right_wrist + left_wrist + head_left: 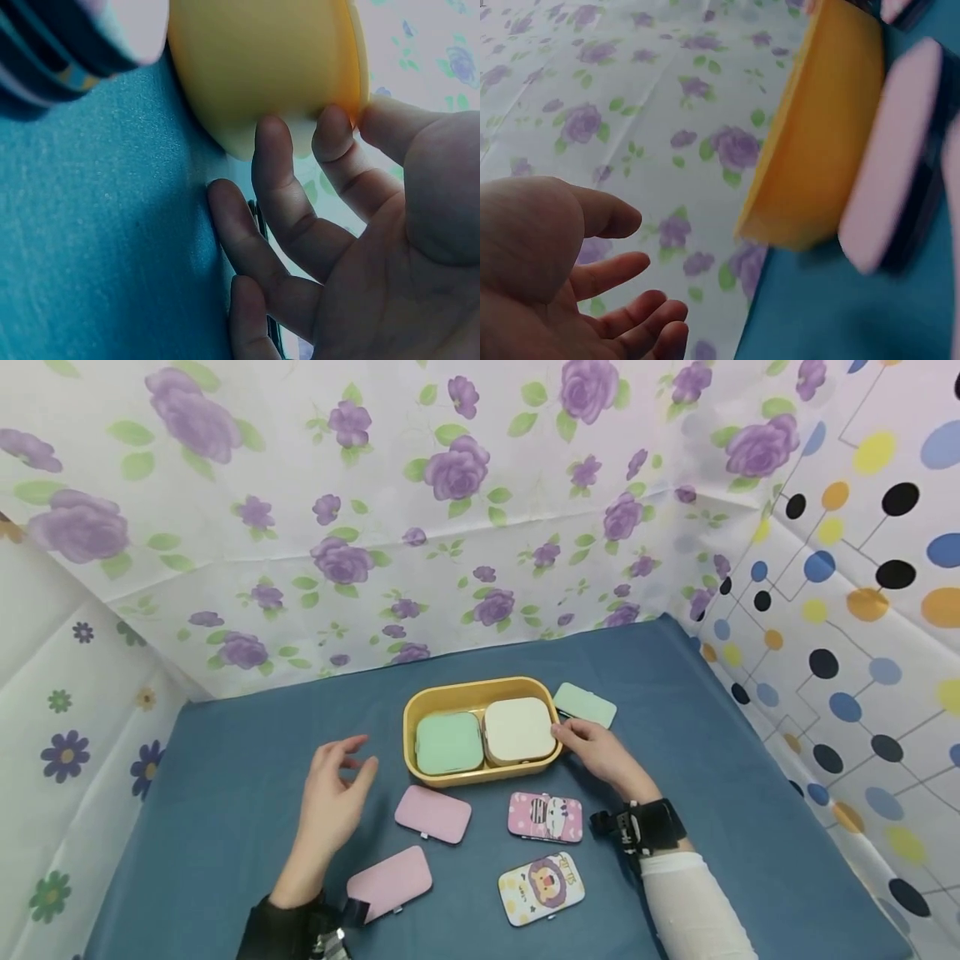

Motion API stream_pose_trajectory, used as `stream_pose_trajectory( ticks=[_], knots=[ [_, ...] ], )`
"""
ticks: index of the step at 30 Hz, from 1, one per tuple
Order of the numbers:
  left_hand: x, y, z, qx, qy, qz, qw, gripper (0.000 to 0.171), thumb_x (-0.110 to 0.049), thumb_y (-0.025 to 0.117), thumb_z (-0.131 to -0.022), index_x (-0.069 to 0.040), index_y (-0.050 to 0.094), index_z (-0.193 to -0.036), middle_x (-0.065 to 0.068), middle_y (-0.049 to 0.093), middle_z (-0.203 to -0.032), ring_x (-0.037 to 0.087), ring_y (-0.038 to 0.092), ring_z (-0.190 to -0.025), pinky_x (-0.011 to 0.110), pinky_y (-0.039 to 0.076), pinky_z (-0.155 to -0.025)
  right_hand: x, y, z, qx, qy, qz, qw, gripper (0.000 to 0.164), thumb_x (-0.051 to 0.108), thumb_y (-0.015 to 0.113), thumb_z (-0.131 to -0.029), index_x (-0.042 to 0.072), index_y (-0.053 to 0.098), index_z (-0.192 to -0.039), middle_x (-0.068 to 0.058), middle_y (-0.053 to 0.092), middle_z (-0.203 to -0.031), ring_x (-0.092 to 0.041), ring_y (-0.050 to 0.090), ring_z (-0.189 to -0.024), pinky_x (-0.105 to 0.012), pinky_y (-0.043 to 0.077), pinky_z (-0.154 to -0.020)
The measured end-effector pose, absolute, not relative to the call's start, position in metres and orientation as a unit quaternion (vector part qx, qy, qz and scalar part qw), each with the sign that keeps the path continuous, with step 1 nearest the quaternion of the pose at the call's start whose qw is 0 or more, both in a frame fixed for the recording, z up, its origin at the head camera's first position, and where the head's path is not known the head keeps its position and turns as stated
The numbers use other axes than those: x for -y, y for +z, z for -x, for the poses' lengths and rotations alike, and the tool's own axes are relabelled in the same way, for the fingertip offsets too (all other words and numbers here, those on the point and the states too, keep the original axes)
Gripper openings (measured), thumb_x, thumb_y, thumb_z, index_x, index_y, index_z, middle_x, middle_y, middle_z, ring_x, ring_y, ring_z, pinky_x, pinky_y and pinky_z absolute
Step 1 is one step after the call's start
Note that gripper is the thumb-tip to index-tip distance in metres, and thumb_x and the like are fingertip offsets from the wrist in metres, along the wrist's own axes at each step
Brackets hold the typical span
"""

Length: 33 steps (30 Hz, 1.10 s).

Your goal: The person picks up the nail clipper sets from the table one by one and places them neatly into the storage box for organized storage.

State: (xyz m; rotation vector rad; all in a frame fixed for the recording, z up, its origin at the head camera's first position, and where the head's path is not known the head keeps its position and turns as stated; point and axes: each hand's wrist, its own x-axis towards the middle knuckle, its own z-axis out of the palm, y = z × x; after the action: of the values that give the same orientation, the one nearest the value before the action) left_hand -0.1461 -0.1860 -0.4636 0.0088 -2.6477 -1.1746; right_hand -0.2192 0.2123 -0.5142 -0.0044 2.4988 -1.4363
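A yellow plastic storage box (468, 777) holds a mint-green square case (450, 743) on its left and a cream one (519, 731) on its right. My right hand (600, 758) pinches the box's right rim between thumb and index finger; in the right wrist view, the other fingers spread beneath along the yellow outer wall (262, 60). Left of the box, my left hand (333, 793) hovers apart from it, fingers loosely bent and holding nothing. In the left wrist view, a gap lies between that hand (577, 277) and the box (810, 142).
Two plain pink cases (433, 814) (390, 883), a pink cartoon case (545, 817) and a lion-print case (542, 888) lie in front of the box. A pale green flat case (585, 705) lies behind my right hand. Patterned cloth walls (450, 560) surround the blue tabletop (247, 777).
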Motion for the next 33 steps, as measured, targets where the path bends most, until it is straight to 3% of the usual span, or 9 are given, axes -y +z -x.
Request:
stream_pose_trajectory(
  ticks=[9, 15, 20, 26, 30, 33],
  knots=[
    [0.226, -0.471, 0.114, 0.935, -0.339, 0.053, 0.083, 0.029, -0.021, 0.071, -0.094, -0.012, 0.067, -0.121, 0.006, 0.057, -0.116, 0.022, 0.057, -0.084, 0.030, 0.045, -0.062, -0.212, -0.516, 0.217, -0.855, -0.502, 0.007, 0.129, 0.047, 0.063, 0.051, -0.096, 0.018, 0.064, -0.094, -0.008, 0.057, -0.095, -0.028, 0.052, -0.088, -0.038, 0.035, -0.076],
    [0.251, -0.476, 0.098, 0.942, -0.309, 0.125, 0.029, 0.032, -0.019, 0.082, -0.084, -0.013, 0.069, -0.113, -0.001, 0.059, -0.113, 0.022, 0.059, -0.092, 0.034, 0.049, -0.066, -0.211, -0.517, 0.219, -0.856, -0.500, 0.010, 0.129, 0.047, 0.063, 0.051, -0.095, 0.018, 0.065, -0.094, -0.007, 0.058, -0.096, -0.027, 0.052, -0.088, -0.038, 0.035, -0.076],
    [0.266, -0.481, 0.089, 0.936, -0.302, 0.178, -0.011, 0.037, -0.027, 0.086, -0.079, -0.020, 0.068, -0.111, -0.011, 0.059, -0.114, 0.016, 0.061, -0.103, 0.041, 0.053, -0.076, -0.212, -0.517, 0.220, -0.859, -0.496, 0.004, 0.130, 0.047, 0.063, 0.051, -0.096, 0.018, 0.065, -0.094, -0.007, 0.058, -0.097, -0.027, 0.052, -0.088, -0.038, 0.035, -0.075],
    [0.274, -0.488, 0.080, 0.929, -0.301, 0.212, -0.033, 0.044, -0.044, 0.085, -0.077, -0.025, 0.067, -0.112, -0.017, 0.058, -0.115, 0.006, 0.058, -0.105, 0.036, 0.052, -0.084, -0.212, -0.516, 0.219, -0.859, -0.495, 0.000, 0.128, 0.046, 0.061, 0.052, -0.096, 0.017, 0.066, -0.094, -0.007, 0.059, -0.097, -0.026, 0.052, -0.088, -0.039, 0.036, -0.075],
    [0.273, -0.493, 0.077, 0.927, -0.289, 0.237, -0.021, 0.046, -0.049, 0.084, -0.076, -0.026, 0.067, -0.112, -0.018, 0.058, -0.114, 0.005, 0.057, -0.104, 0.033, 0.051, -0.084, -0.213, -0.516, 0.219, -0.857, -0.498, 0.003, 0.130, 0.046, 0.062, 0.052, -0.096, 0.018, 0.065, -0.094, -0.007, 0.058, -0.096, -0.027, 0.052, -0.088, -0.038, 0.035, -0.075],
    [0.273, -0.492, 0.076, 0.929, -0.278, 0.243, -0.040, 0.050, -0.053, 0.083, -0.074, -0.026, 0.067, -0.113, -0.018, 0.057, -0.116, 0.009, 0.057, -0.106, 0.037, 0.051, -0.087, -0.213, -0.516, 0.220, -0.854, -0.503, 0.005, 0.131, 0.047, 0.063, 0.051, -0.095, 0.018, 0.065, -0.094, -0.008, 0.058, -0.096, -0.027, 0.051, -0.087, -0.038, 0.035, -0.075]
  ],
)
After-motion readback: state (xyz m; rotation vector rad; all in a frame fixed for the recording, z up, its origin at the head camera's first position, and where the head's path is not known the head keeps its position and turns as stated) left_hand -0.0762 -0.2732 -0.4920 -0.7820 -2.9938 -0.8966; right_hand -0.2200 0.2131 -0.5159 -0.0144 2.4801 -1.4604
